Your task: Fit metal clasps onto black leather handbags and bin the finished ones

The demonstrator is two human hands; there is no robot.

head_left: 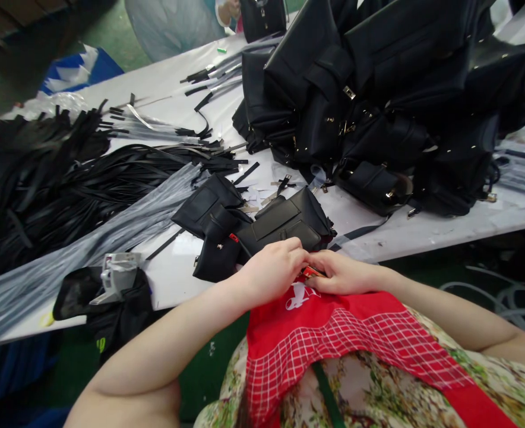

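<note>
My left hand (pixel 277 266) is closed, with its fingers curled at the near edge of a black leather bag (pixel 280 223). My right hand (pixel 345 272) meets it from the right, thumb and fingers pinched around a small red piece (pixel 312 272). The fingers hide most of that piece and whatever the left hand grips. Just left of the bag lies another black bag (pixel 218 249) with a small red-covered fitting and a flap. Both hands are close against the red apron (pixel 329 318) on my body.
A tall heap of black bags (pixel 378 89) with metal fittings fills the right of the white table (pixel 177 267). Black straps (pixel 111 178) and plastic-wrapped strips (pixel 124 220) cover the left. A black pouch (pixel 111 297) hangs over the front edge. Across the table, another person's hand (pixel 229 10) is near a bag.
</note>
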